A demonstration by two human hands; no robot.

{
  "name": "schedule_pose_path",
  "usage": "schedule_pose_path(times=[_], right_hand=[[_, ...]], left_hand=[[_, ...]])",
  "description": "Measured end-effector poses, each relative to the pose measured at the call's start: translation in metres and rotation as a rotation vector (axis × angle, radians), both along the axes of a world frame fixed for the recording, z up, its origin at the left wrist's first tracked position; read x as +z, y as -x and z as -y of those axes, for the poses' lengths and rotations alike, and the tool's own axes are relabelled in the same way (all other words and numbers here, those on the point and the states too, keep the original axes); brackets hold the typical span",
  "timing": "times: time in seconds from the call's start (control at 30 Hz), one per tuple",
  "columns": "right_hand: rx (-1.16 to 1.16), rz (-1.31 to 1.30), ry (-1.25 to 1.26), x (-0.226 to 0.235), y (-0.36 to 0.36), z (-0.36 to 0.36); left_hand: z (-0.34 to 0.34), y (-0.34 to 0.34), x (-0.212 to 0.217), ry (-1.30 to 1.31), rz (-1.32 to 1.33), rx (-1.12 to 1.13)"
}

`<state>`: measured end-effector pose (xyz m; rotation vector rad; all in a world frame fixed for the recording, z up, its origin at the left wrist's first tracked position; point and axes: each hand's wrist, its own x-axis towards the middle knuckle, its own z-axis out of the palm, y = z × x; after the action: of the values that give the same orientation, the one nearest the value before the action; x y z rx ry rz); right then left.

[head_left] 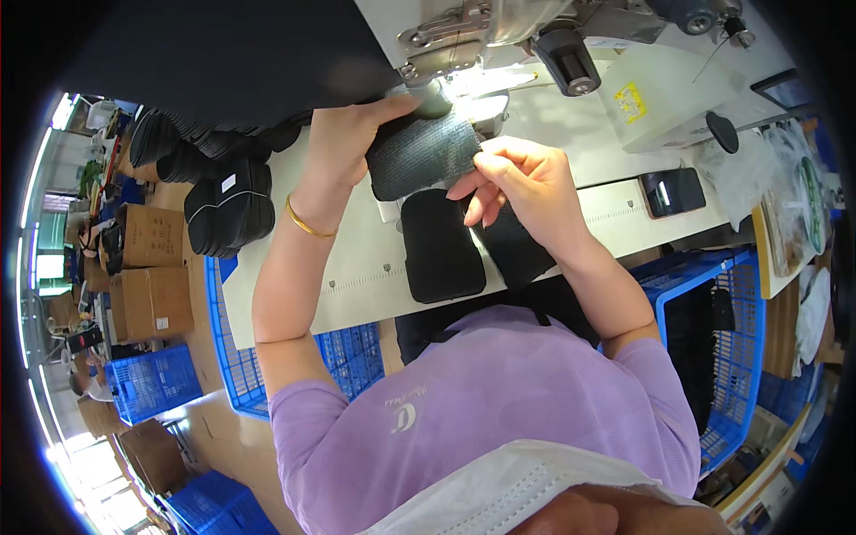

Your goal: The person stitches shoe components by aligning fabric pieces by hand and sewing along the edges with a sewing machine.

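A black textured fabric piece lies under the lit needle area of a sewing machine. My left hand grips its left side, with the thumb stretched toward the machine and the other fingers mostly hidden. At the right edge of this piece, my right hand pinches with thumb and forefinger, its other fingers loosely curled. Just below, a rounded black pad rests on the white sewing table. Beside that pad, another black piece hangs partly over the table's near edge, below my right hand.
Bundled black pads are stacked at the table's left. A phone lies on the right, near clear plastic bags. Blue crates stand under both ends of the table. Cardboard boxes sit on the floor at left.
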<state>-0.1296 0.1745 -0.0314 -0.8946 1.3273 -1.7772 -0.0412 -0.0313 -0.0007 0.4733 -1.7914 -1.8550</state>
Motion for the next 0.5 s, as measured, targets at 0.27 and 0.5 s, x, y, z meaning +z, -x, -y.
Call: schedule_pose_path(times=[0.27,0.5], right_hand=[[0.018,0.064,0.057,-0.005,-0.004,0.009],[0.016,0.114,0.068,-0.003,-0.004,0.009]], left_hand=[[0.027,0.017,-0.007,-0.063,0.156,0.016],[0.017,0.012,0.010,0.010,0.165,-0.014]])
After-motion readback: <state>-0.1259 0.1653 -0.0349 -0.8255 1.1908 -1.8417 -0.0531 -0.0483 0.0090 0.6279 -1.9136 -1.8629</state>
